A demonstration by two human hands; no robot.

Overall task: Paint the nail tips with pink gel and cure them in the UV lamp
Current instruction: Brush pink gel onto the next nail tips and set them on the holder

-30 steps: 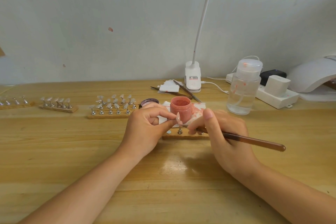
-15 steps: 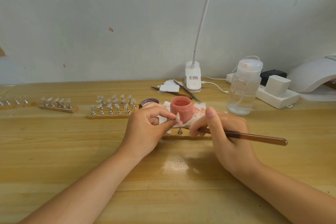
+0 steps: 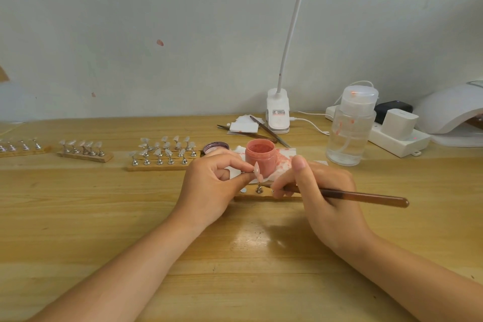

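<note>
My left hand (image 3: 211, 185) pinches a small metal holder carrying a pale pink nail tip (image 3: 257, 171), held up in front of the open pink gel jar (image 3: 260, 155). My right hand (image 3: 321, 191) grips a brown brush (image 3: 366, 196); its bristle end points left toward the nail tip and is partly hidden by my fingers. Below the hands lies a wooden holder strip (image 3: 264, 195) with one metal stand (image 3: 259, 189) on it. The white UV lamp (image 3: 449, 110) sits at the far right edge.
Three more wooden strips with clear nail tips (image 3: 162, 157) (image 3: 85, 150) (image 3: 21, 146) line the left of the table. A jar lid (image 3: 216, 147), stained tissue (image 3: 283, 158), clear pump bottle (image 3: 351, 128), tweezers (image 3: 269, 132), clip lamp (image 3: 278, 112) and power strip (image 3: 397, 136) stand behind.
My right hand has shifted slightly and the brush handle has tilted a little, its far end rising and moving right. The left hand keeps the nail tip in about the same place.
</note>
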